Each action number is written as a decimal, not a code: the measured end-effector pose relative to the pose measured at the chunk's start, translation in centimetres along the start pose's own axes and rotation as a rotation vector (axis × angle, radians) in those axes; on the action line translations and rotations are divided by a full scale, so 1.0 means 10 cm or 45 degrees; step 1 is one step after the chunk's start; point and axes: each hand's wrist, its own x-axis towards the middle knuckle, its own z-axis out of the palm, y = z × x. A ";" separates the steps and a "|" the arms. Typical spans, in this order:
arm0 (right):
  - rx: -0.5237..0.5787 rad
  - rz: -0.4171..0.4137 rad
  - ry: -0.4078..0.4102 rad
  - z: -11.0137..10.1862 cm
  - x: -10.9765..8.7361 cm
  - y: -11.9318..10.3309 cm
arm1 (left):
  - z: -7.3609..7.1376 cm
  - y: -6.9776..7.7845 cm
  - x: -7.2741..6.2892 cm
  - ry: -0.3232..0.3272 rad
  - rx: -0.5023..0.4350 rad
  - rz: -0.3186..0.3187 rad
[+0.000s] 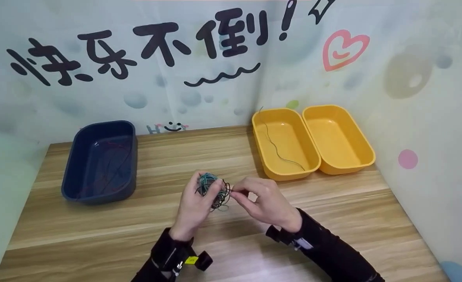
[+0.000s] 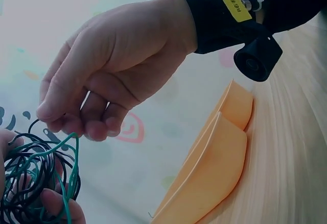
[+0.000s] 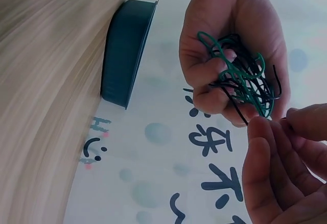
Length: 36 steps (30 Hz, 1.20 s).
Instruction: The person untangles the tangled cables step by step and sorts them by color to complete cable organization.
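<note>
A tangled bundle of thin green and black wires is held in my left hand, above the middle of the table. The thumb lies across the bundle, and in the right wrist view the fingers curl round the wires. Just to the right, my right hand pinches a dark wire end between thumb and forefinger. From the left wrist view, that dark wire loops from the tangle up to the fingertips of the right hand. Part of the bundle is hidden inside the left palm.
A navy bin at the left holds several thin reddish and dark strands. At the back right, two yellow bins stand side by side; one long dark wire lies in the left one, its end over the rim. A printed backdrop rises behind.
</note>
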 end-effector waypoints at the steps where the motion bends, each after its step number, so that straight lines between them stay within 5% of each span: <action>1: -0.011 0.006 0.001 0.00 0.00 0.00 | -0.01 0.00 0.00 0.004 -0.017 -0.001; 15: -0.076 0.018 0.092 -0.17 0.03 0.03 | -0.07 0.04 0.02 -0.005 -0.062 -0.083; 23: -0.078 0.029 0.141 -0.24 0.04 0.03 | -0.12 0.05 0.05 0.072 -0.011 -0.119; 30: -0.082 0.086 0.195 -0.35 0.04 0.09 | -0.11 0.09 0.02 -0.113 -0.161 -0.155; 36: -0.029 0.193 0.241 -0.42 0.06 0.19 | -0.14 0.09 -0.02 -0.323 -0.436 -0.080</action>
